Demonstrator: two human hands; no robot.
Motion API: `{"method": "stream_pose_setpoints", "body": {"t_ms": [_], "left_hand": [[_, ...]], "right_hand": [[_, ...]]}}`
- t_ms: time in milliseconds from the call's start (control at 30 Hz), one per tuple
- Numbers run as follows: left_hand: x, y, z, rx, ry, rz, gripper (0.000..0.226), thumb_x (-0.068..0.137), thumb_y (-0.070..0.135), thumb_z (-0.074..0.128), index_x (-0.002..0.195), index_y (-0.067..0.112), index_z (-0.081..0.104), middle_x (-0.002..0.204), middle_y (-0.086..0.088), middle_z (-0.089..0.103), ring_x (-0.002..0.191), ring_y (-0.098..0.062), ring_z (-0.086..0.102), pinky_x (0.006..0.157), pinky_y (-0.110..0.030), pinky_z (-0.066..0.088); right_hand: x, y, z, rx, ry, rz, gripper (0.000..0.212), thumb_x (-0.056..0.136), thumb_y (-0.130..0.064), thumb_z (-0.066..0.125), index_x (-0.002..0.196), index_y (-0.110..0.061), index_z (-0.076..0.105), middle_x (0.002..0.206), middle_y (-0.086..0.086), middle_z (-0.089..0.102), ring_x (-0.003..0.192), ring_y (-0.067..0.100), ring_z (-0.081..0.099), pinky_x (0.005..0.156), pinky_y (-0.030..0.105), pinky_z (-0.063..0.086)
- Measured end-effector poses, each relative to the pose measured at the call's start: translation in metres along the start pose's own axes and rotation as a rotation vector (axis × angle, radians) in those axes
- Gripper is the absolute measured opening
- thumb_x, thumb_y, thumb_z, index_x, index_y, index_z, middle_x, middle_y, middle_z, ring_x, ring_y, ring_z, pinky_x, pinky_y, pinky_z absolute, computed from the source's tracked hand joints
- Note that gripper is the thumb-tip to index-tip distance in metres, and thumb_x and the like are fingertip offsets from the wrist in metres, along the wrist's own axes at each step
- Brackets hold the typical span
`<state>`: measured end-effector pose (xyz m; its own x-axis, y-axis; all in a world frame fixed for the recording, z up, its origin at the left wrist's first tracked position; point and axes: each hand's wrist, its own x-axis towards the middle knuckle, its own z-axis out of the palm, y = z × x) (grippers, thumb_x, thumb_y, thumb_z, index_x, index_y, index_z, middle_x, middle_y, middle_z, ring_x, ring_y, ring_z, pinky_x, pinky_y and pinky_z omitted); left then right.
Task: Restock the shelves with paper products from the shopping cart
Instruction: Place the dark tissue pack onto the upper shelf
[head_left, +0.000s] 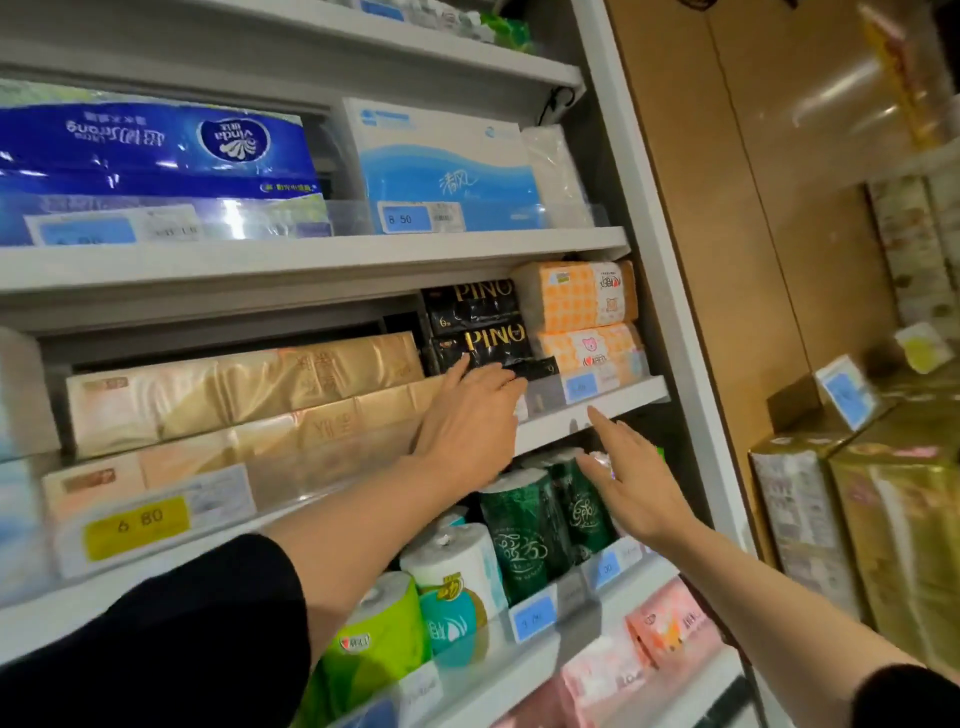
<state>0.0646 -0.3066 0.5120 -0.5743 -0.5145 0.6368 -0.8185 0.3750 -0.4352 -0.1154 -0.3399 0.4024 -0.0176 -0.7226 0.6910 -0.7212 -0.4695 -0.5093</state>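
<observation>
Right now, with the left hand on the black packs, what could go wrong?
1. The left hand touches the lower black PINO pack, which carries another; a hard push might tip the stack.
2. The open right hand hovers close to the green rolls and might knock them.

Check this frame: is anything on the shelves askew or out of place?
Yes. The blue Vinda pack on the upper shelf sits upside down, its logo inverted. Below it, the gold tissue packs lie slanted rather than square. The left hand touches the lower black PINO pack; the right hand holds nothing.
</observation>
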Motion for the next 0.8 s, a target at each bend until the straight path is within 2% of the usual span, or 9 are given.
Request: {"method": "stream_pose_setpoints", "body": {"t_ms": [67, 133, 233, 300, 367, 433, 567, 700, 800], "left_hand": [[-0.034, 0.037, 0.009, -0.302, 0.076, 0.047, 0.044, 0.094, 0.019, 0.055, 0.137, 0.017, 0.051, 0.142, 0.0, 0.05, 0.135, -0.015, 0.038, 0.118, -0.028, 0.004], [-0.074, 0.081, 0.024, -0.591, 0.043, 0.066, 0.041, 0.09, 0.016, 0.06, 0.131, 0.013, 0.058, 0.134, -0.004, 0.057, 0.126, -0.02, 0.047, 0.113, -0.027, 0.023], [-0.14, 0.156, 0.056, -0.873, -0.141, 0.103, 0.04, 0.087, 0.017, 0.063, 0.126, 0.01, 0.061, 0.125, -0.007, 0.061, 0.115, -0.022, 0.054, 0.095, -0.017, 0.032], [-0.185, 0.21, 0.073, -1.011, -0.27, 0.118, 0.04, 0.087, 0.017, 0.066, 0.126, 0.011, 0.06, 0.123, -0.007, 0.06, 0.112, -0.023, 0.056, 0.092, -0.019, 0.035], [-0.229, 0.262, 0.084, -1.121, -0.409, 0.122, 0.041, 0.088, 0.019, 0.067, 0.128, 0.014, 0.059, 0.125, -0.005, 0.059, 0.111, -0.022, 0.057, 0.094, -0.026, 0.039], [-0.272, 0.311, 0.091, -1.204, -0.531, 0.143, 0.042, 0.087, 0.02, 0.067, 0.128, 0.016, 0.058, 0.124, -0.003, 0.059, 0.113, -0.02, 0.057, 0.096, -0.028, 0.042], [-0.341, 0.389, 0.094, -1.297, -0.776, 0.149, 0.045, 0.087, 0.018, 0.068, 0.13, 0.016, 0.057, 0.125, -0.003, 0.059, 0.113, -0.019, 0.059, 0.095, -0.031, 0.047], [-0.392, 0.44, 0.1, -1.293, -1.027, 0.008, 0.052, 0.089, 0.018, 0.067, 0.137, 0.016, 0.049, 0.136, -0.001, 0.053, 0.123, -0.016, 0.054, 0.097, -0.022, 0.04], [-0.415, 0.464, 0.109, -1.19, -1.104, -0.124, 0.054, 0.088, 0.024, 0.067, 0.138, 0.018, 0.046, 0.136, -0.004, 0.052, 0.124, -0.021, 0.052, 0.101, -0.033, 0.044]], "right_hand": [[-0.043, 0.014, -0.005, 0.029, 0.01, 0.087, 0.057, 0.102, -0.04, 0.041, 0.154, -0.025, 0.022, 0.157, -0.001, 0.031, 0.145, 0.022, 0.025, 0.116, 0.039, 0.023], [-0.095, 0.033, -0.013, -0.031, -0.027, 0.205, 0.053, 0.101, -0.039, 0.042, 0.151, -0.021, 0.033, 0.15, 0.005, 0.043, 0.137, 0.026, 0.039, 0.11, 0.036, 0.032], [-0.193, 0.058, -0.034, -0.134, -0.115, 0.475, 0.042, 0.101, -0.034, 0.045, 0.136, -0.011, 0.053, 0.135, 0.014, 0.058, 0.126, 0.031, 0.051, 0.099, 0.037, 0.041], [-0.265, 0.07, -0.052, -0.198, -0.187, 0.652, 0.027, 0.1, -0.028, 0.049, 0.112, -0.009, 0.063, 0.117, 0.019, 0.066, 0.114, 0.037, 0.059, 0.084, 0.036, 0.044], [-0.338, 0.075, -0.069, -0.25, -0.259, 0.804, 0.022, 0.099, -0.025, 0.051, 0.098, -0.007, 0.063, 0.102, 0.021, 0.065, 0.103, 0.037, 0.062, 0.073, 0.035, 0.04], [-0.406, 0.077, -0.086, -0.279, -0.313, 0.942, 0.023, 0.099, -0.023, 0.052, 0.098, -0.004, 0.064, 0.097, 0.015, 0.062, 0.099, 0.033, 0.061, 0.075, 0.035, 0.041], [-0.513, 0.081, -0.118, -0.332, -0.376, 1.147, 0.026, 0.098, -0.027, 0.049, 0.106, -0.01, 0.068, 0.107, 0.011, 0.066, 0.101, 0.029, 0.061, 0.079, 0.032, 0.043], [-0.585, 0.093, -0.141, -0.337, -0.404, 1.285, 0.027, 0.098, -0.026, 0.053, 0.117, -0.013, 0.067, 0.112, 0.009, 0.065, 0.11, 0.031, 0.06, 0.082, 0.03, 0.044], [-0.622, 0.118, -0.149, -0.321, -0.438, 1.349, 0.027, 0.096, -0.025, 0.055, 0.114, -0.009, 0.068, 0.114, 0.014, 0.066, 0.108, 0.032, 0.061, 0.083, 0.031, 0.047]]}}
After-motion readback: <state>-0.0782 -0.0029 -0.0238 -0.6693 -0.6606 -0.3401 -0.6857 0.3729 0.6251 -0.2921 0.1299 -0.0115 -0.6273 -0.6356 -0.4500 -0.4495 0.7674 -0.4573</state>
